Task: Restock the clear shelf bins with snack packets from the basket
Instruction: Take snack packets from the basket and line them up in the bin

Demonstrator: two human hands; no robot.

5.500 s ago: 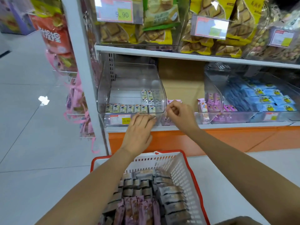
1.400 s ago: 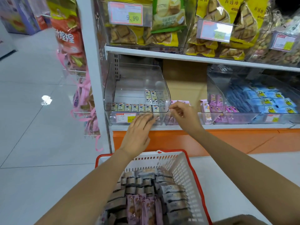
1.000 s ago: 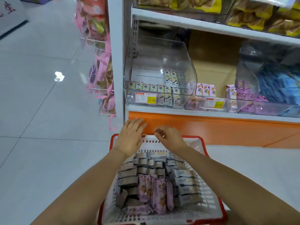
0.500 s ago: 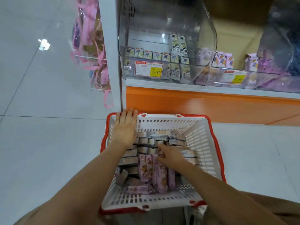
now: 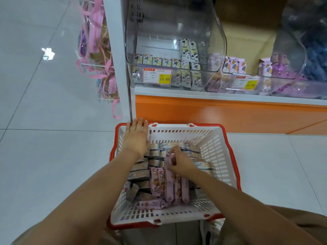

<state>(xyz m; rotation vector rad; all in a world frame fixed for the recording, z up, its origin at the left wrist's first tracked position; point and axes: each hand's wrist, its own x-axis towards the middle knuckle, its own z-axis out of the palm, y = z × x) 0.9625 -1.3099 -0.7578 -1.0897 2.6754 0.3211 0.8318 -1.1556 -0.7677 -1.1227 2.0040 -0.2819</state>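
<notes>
Snack packets (image 5: 138, 175) are packed in the white basket (image 5: 215, 149): pink ones lie under the right hand (image 5: 181, 162), grey ones beside the left hand (image 5: 136, 139). One pink packet (image 5: 169, 179) is pinched at its top end by the right fingers. The left hand is laid flat, fingers straight, on the basket's far corner. Beyond both hands a thinly stocked clear bin (image 5: 177, 32) is fronted by a price tag (image 5: 157, 76), above an orange panel (image 5: 230, 115).

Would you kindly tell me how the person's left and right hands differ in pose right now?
The left hand lies flat, fingers straight, on the basket's far-left rim; the right hand has its fingers curled round a pink packet. The left hand holds nothing; the right hand is inside, among the packets. Both are at the basket.
</notes>
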